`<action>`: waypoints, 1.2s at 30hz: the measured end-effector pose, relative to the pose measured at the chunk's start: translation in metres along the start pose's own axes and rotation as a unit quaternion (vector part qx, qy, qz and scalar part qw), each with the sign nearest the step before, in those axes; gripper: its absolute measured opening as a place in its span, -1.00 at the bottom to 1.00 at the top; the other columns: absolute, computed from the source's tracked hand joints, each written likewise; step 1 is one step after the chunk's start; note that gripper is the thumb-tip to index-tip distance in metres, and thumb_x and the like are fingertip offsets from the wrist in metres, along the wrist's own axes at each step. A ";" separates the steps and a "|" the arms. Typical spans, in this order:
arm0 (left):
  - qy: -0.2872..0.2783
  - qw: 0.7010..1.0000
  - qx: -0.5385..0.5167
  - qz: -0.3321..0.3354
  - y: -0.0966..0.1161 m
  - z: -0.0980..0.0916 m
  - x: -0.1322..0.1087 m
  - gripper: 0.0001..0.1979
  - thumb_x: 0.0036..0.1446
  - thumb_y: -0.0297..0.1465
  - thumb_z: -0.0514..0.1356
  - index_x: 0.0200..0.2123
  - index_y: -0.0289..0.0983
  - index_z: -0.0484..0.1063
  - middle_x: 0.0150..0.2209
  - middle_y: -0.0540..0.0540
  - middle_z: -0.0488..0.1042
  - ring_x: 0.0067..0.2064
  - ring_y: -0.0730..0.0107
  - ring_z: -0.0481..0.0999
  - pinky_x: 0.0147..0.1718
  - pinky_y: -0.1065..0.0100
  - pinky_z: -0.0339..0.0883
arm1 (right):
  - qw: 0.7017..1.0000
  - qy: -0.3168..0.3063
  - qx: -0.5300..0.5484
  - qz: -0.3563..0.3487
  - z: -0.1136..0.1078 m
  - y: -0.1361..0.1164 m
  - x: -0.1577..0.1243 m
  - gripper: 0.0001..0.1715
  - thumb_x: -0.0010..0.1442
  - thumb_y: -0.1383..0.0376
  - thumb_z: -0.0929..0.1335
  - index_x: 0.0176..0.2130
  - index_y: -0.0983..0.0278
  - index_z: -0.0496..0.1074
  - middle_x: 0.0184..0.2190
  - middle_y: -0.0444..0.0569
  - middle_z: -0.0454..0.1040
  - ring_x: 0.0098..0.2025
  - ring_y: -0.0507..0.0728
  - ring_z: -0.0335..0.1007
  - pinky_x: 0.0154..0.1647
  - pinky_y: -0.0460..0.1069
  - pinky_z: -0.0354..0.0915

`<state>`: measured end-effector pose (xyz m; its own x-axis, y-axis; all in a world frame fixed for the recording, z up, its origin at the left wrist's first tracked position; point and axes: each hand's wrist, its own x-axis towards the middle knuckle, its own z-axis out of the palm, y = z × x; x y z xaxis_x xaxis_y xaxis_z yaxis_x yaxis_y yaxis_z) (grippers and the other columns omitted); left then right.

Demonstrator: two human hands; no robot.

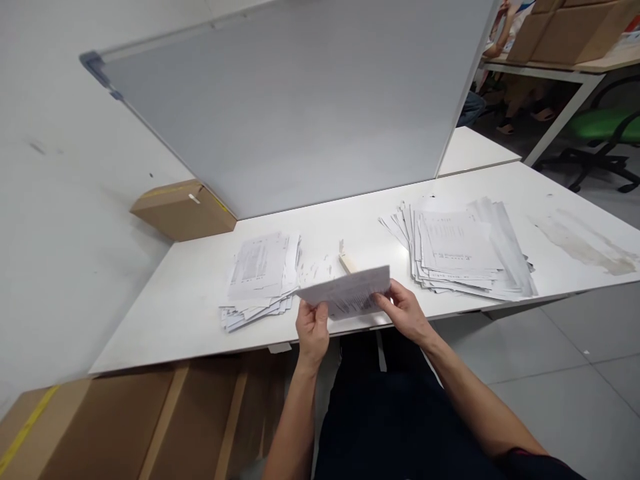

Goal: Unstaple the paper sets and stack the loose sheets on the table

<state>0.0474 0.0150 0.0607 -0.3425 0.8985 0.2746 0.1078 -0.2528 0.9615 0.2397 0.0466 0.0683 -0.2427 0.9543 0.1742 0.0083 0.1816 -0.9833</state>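
Note:
Both hands hold one printed paper sheet (345, 293) tilted up over the table's front edge. My left hand (313, 328) pinches its lower left corner, thumb on the near face. At the right end, my right hand (404, 310) grips it with the thumb on the print and fingers behind. Just behind the sheet lies a small pale wooden-looking block (347, 262), partly hidden by it. A stack of printed papers (257, 270) lies to the left. Over on the right is a larger, untidy stack of papers (455, 243), some edges fanned out.
A white table (165, 313) carries the stacks. Behind them leans a large whiteboard (300, 107), with a cardboard box (185, 210) at its left. Large cardboard boxes (115, 420) stand below the table's left side. Another person's arm (503, 33) and a green chair (603, 123) appear at upper right.

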 end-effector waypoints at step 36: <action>-0.010 0.997 0.072 -0.028 -0.009 -0.004 0.009 -0.32 -0.06 -0.29 0.28 0.12 -0.12 0.07 0.12 -0.21 0.21 0.11 0.25 0.27 0.06 0.16 0.14 | 0.774 -0.080 -0.600 -0.188 -0.028 -0.085 0.015 -0.60 -0.04 0.68 0.13 -0.35 0.28 0.28 -0.47 -0.03 0.36 -0.36 0.12 0.22 -0.25 0.01 0.07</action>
<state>0.0394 0.0239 0.0541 -0.3328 0.9172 0.2190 0.2230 -0.1491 0.9634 0.2629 0.0518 0.1562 -0.5632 0.7562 0.3332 0.7788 0.6205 -0.0918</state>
